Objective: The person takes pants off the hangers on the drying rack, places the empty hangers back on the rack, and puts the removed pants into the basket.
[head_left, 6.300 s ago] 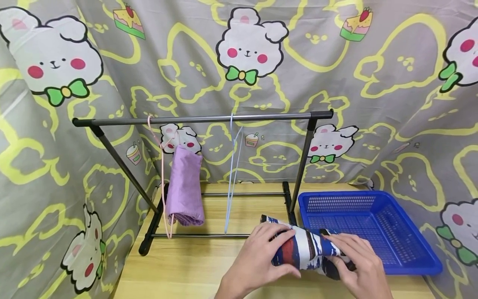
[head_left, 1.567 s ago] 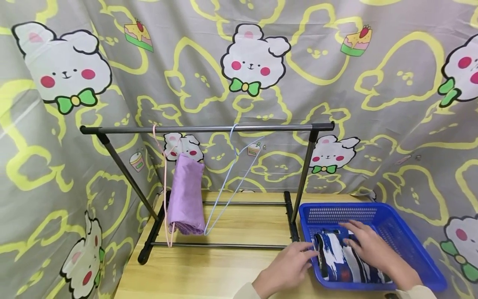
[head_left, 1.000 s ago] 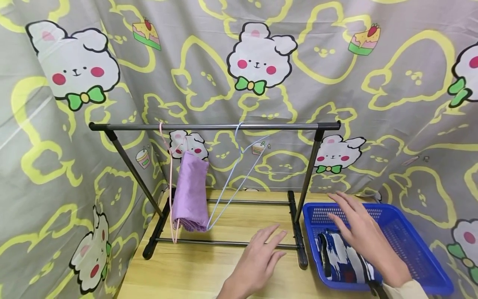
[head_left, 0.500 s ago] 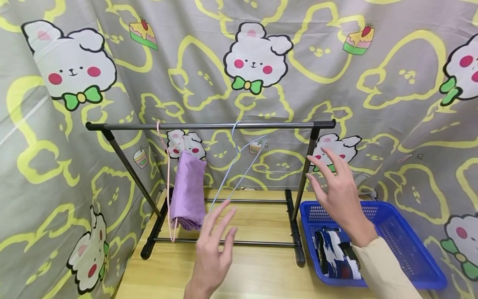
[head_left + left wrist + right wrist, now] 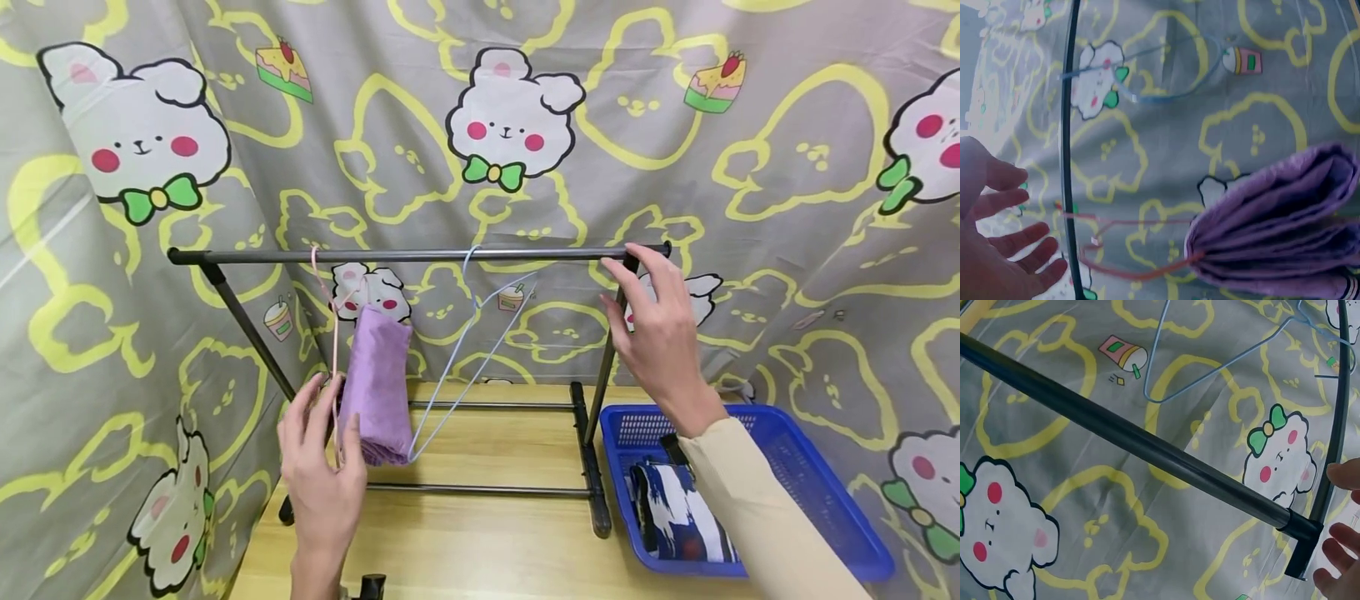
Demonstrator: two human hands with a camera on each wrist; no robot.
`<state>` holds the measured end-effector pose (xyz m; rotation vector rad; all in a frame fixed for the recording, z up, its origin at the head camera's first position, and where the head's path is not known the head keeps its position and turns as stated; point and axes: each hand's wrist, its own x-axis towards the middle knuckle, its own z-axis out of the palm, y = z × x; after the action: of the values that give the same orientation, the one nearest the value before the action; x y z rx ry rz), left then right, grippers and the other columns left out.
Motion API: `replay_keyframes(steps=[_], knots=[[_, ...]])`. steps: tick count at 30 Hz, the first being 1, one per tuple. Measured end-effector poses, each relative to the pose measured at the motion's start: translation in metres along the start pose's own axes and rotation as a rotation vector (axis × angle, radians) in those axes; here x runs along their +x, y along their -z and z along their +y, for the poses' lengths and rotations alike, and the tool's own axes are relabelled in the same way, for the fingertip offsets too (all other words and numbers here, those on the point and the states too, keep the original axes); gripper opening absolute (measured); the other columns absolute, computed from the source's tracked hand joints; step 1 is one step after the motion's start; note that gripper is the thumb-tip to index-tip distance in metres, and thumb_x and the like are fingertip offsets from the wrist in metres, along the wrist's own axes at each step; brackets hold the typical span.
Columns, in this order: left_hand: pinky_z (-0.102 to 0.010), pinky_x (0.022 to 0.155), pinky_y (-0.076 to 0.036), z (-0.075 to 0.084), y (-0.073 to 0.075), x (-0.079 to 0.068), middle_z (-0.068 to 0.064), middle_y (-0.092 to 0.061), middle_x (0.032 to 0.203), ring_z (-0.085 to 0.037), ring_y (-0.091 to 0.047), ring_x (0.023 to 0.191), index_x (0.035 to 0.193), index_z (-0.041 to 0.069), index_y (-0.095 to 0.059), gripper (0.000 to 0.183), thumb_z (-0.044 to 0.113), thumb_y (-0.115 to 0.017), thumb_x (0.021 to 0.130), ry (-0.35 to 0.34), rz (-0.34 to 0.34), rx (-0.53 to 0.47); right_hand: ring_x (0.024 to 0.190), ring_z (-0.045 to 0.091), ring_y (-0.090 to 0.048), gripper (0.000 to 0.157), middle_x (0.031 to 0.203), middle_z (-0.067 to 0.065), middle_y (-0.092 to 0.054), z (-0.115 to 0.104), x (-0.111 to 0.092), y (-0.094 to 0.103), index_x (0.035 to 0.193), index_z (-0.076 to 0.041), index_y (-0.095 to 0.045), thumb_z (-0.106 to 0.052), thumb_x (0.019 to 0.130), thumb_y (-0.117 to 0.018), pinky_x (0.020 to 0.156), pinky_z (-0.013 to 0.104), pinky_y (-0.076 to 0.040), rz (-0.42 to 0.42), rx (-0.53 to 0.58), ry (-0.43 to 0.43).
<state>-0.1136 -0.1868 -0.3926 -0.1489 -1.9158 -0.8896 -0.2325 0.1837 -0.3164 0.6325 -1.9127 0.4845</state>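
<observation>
Garment rack (image 5: 540,254) (just one), on the tabletop (image 5: 487,542) beside one blue basket (image 5: 810,483), carries one blue hanger (image 5: 1160,99), one pink hanger (image 5: 1141,275) with one purple cloth (image 5: 378,383). Both grips are wide: left hand (image 5: 321,487) near the cloth, right hand (image 5: 660,333) at the rack's corner.

Head view bright, evenly lit, soft light, source out of frame; pale streaks of glare on the patterned curtain (image 5: 420,225) at far left; light sheen on the purple cloth (image 5: 378,383); shadows on the tabletop (image 5: 510,533) faint; focus mostly sharp; both wrist views much dimmer, cooler, colors muted; left wrist washed out at the upper left corner, fine detail soft, left grip (image 5: 1000,250) dim at the frame edge, rack rail (image 5: 1066,137) bowed slightly by lens distortion; right wrist clearer, dull highlight along the rack post (image 5: 1116,433), prints readable.
</observation>
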Motion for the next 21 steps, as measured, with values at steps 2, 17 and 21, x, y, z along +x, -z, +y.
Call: replay_keyframes(steps=[2,17,21], knots=[[-0.036,0.102,-0.039,-0.005,0.005,-0.001,-0.015,-0.053,0.146,-0.036,-0.048,0.127,0.14,0.006,-0.063,0.048,-0.004,-0.069,0.093,0.055,-0.019,0.019,0.132,0.045,-0.047,0.05,0.142,0.027,-0.052,0.001,0.005,-0.003,0.138,-0.003,-0.062,0.002,0.089,-0.076,0.117,0.053,-0.031,-0.01,0.0,0.022],[-0.009,0.071,-0.045,-0.031,0.012,-0.003,-0.005,-0.059,0.103,-0.009,-0.055,0.085,0.14,0.004,-0.062,0.038,0.004,-0.062,0.102,0.351,-0.168,-0.116,0.116,0.044,-0.053,0.026,0.127,0.024,-0.059,0.008,0.031,-0.024,0.124,-0.004,-0.07,-0.012,0.099,-0.069,0.094,0.06,-0.04,-0.013,-0.012,0.033],[-0.015,0.056,-0.047,-0.035,0.013,-0.005,-0.009,-0.063,0.101,-0.009,-0.059,0.076,0.137,0.004,-0.064,0.034,0.004,-0.061,0.103,0.458,-0.214,-0.226,0.109,0.044,-0.053,0.022,0.118,0.023,-0.061,0.01,0.03,-0.031,0.119,-0.002,-0.07,-0.015,0.1,-0.068,0.1,0.061,-0.037,0.029,-0.032,0.018]])
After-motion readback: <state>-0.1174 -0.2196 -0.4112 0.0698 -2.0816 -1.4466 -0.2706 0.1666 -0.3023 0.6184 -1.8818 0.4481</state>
